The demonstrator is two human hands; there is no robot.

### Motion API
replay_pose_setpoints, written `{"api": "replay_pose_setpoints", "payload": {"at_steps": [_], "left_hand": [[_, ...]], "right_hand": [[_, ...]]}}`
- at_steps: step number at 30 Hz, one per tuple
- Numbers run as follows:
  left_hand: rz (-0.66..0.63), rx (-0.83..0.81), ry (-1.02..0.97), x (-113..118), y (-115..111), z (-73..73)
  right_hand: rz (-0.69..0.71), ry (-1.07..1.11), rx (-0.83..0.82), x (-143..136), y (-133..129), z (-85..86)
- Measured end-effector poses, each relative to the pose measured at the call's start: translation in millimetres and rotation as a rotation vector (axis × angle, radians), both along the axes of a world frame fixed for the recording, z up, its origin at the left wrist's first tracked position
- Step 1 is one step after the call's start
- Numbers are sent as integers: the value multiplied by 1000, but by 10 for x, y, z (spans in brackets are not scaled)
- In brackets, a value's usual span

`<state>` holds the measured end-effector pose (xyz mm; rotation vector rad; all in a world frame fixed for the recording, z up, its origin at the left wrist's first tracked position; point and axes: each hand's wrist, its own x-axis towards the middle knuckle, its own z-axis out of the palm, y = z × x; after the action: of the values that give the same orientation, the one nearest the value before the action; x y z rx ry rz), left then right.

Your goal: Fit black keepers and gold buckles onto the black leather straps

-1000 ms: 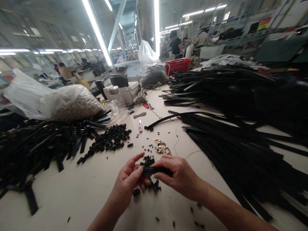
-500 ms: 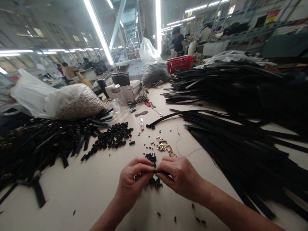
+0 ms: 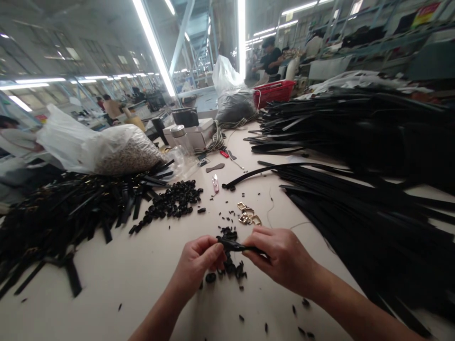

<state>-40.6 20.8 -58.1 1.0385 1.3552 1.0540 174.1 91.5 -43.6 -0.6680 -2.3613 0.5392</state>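
A short black strap is stretched between my two hands, just above the table. My left hand pinches its left end between thumb and fingers. The right end runs into my right hand, closed around it, so part of the strap is hidden. Beneath and around my fingers lie small black loops and little black bits. Just beyond my right hand is a small cluster of gold-coloured metal buckles. Thread snips with a pinkish handle rest farther back.
Long black straps are heaped on the right. To the left are a pile of black loops, shorter straps and a filled clear plastic bag. A jar, a red basket and a person are farther back.
My hands have moved apart, exposing more of the black strap between them. My right hand has shifted right, and the whole view has swung slightly left.
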Motion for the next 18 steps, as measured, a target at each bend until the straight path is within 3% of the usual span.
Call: {"api": "replay_pose_setpoints", "payload": {"at_steps": [10,18], "left_hand": [[-18,-16,-187,135,-8,-71],[-61,15,-115,92,-28,-44]], "right_hand": [[-25,77,5,-122,-120,-183],[15,31,120,-142,-121,-179]]}}
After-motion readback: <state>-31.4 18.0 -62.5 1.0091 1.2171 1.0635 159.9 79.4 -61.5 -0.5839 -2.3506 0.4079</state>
